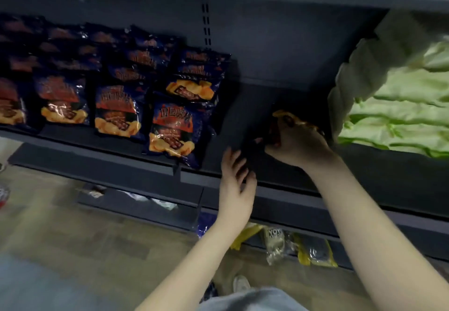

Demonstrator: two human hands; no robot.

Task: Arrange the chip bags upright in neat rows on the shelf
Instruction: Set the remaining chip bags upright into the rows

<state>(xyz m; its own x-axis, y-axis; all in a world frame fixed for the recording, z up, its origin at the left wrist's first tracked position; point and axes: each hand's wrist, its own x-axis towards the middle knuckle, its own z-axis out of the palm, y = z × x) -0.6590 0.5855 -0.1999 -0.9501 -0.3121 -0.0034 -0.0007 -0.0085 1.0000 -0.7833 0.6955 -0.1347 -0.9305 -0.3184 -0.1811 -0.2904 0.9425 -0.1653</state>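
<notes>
Shelf: we log one dark grey shelf (pixel 243 106), its bare middle stretch lying between two blocks of stock.
Rows of chip bags: we record the rows of chip bags (pixel 116 106) on the left part of the shelf. They are dark blue with orange and red print, standing one behind another and leaning back a little. Those at the rear are too dim for us to count.
Front bag: the front bag (pixel 172 128) of the right-most row stands at the shelf's front lip, and its lower corner hangs over the edge.
Held chip bag: the held chip bag (pixel 289 118) sits in the bare stretch, well apart from the rows and just beside the green bags. Only an orange and red patch shows; the rest is lost in shade and behind the hand. We cannot tell whether it rests on the shelf.
Right hand: the right hand (pixel 296 145) is clenched round the held chip bag, fingers curled over its near end, back of the hand toward us.
Left hand: the left hand (pixel 237 189) is released, fingers spread and nearly straight, holding nothing. It lies at the shelf's front edge, below and left of the right hand. We cannot tell whether it touches the edge.
Green bags: pale green bags (pixel 401 106) are packed on the right, blurred.
Lower shelf: the lower shelf (pixel 145 203) carries a clear packet (pixel 274 242) beside a yellow-edged packet (pixel 315 252).
Floor: tan floor (pixel 73 225), with one light shoe (pixel 240 284) near the bottom of the view.
</notes>
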